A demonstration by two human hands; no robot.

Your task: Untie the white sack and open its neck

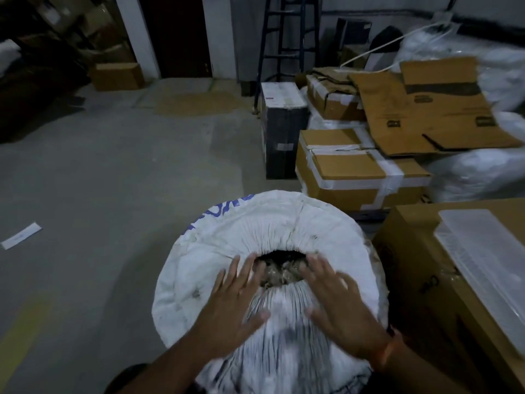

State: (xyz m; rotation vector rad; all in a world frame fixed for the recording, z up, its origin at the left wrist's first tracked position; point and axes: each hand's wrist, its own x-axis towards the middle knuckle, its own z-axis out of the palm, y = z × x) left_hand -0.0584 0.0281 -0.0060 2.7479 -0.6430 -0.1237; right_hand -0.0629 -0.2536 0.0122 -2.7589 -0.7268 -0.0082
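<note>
Pressing my left hand (235, 297) and right hand (338, 294), fingers spread wide, holding nothing, beside sack (227, 240) neck (281, 265). Neck gaping partly; widening seemingly remaining.

The white sack (267, 231), full and upright on the floor, has blue lettering and a gathered neck (281, 261) partly open.

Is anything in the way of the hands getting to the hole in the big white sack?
Nothing visible is. The left hand and right hand already lie flat on the white sack, fingertips at the edges of its partly open neck. No tie shows across the opening.
</note>
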